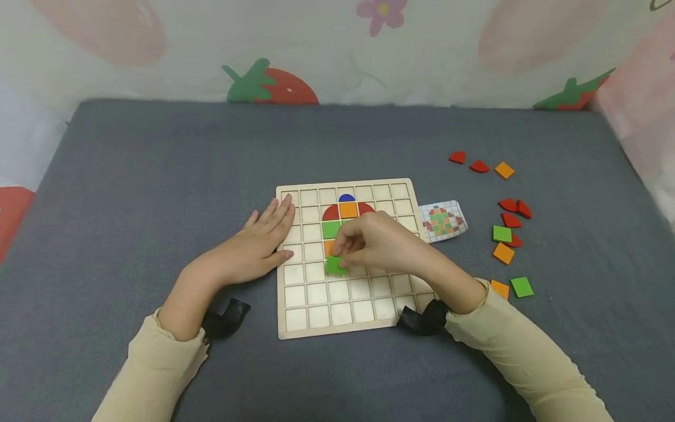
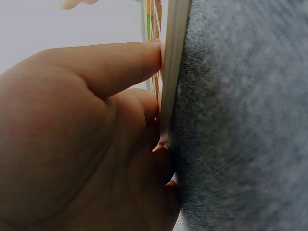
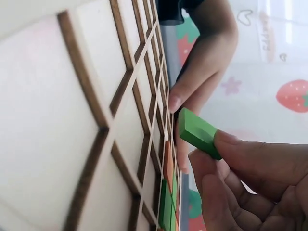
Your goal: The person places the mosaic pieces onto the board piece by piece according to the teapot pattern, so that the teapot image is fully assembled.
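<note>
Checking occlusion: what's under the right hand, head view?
Grid board, with an orange tile partly showing. Right hand covers other cells; any tiles wholly beneath can't be seen.

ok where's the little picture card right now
In the head view, the picture card lies by the right edge of the grid board, left of the two loose green tiles.
</note>
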A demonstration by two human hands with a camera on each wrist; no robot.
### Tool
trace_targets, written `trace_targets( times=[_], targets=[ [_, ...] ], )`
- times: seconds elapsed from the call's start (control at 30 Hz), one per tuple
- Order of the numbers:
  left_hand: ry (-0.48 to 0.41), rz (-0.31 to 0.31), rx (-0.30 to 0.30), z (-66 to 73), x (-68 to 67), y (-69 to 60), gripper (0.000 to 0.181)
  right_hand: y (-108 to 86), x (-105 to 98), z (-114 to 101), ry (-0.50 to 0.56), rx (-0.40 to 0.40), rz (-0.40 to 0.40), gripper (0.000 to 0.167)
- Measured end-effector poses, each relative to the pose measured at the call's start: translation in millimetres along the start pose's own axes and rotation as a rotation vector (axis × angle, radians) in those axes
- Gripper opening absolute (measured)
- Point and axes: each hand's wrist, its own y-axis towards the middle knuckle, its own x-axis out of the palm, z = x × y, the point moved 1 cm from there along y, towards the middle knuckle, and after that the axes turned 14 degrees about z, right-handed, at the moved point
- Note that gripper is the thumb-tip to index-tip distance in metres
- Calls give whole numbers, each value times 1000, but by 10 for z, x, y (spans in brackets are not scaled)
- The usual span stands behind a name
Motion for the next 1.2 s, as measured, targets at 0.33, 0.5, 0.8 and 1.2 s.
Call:
trace_targets(
  times=[0.33, 0.5, 0.8, 1.2],
  targets=[
    [-1, 3, 6, 19, -16, 17, 70, 25, -13, 74, -67, 61, -22, 8],
    [-5, 1, -1, 12, -9, 19, 70, 22, 9, 72, -45, 29, -41, 8],
    [-6, 2, -9, 6, -4, 7, 70, 31, 37, 79, -55, 16, -14, 7],
    [-22, 6, -5, 16, -7, -3, 69, 25, 69, 108, -43, 7, -46, 6]
  ],
)
